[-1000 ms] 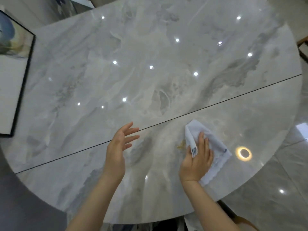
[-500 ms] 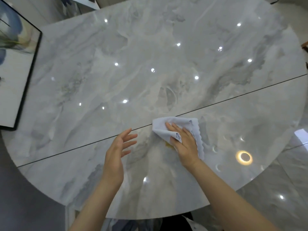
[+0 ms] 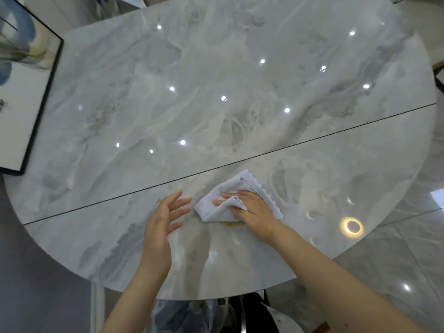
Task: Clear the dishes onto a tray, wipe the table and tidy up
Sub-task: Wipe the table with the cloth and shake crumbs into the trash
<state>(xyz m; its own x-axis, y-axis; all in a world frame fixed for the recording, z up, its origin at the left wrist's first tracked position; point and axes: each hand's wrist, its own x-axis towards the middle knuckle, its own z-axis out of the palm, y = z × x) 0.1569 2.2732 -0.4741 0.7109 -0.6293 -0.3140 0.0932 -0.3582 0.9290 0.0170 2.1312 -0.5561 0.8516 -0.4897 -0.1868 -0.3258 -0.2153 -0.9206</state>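
Since half a second ago, the right hand (image 3: pixel 252 210) has slid the cloth (image 3: pixel 230 200) a little to the left and nearer to the person, so the cloth now lies closer to the left hand (image 3: pixel 163 222); a second ago the cloth was further to the right.

From the head camera, the right hand presses flat on the pale blue cloth, with its fingers (image 3: pixel 225 195) stretched out over it and a fold of the fabric bunched across them. The cloth spreads out under and beyond the hand, towards the dark seam (image 3: pixel 312 140) that crosses the marble table (image 3: pixel 216 68), and its scalloped edge shows on the right side of the hand. A small yellowish stain (image 3: pixel 231 223) is seen at the near edge of the cloth, just beside the right hand. The left hand is open and holds nothing; it hovers above the table, with its fingertips just beside the left corner of the cloth. A framed picture (image 3: pixel 24 92) lies at the far left.
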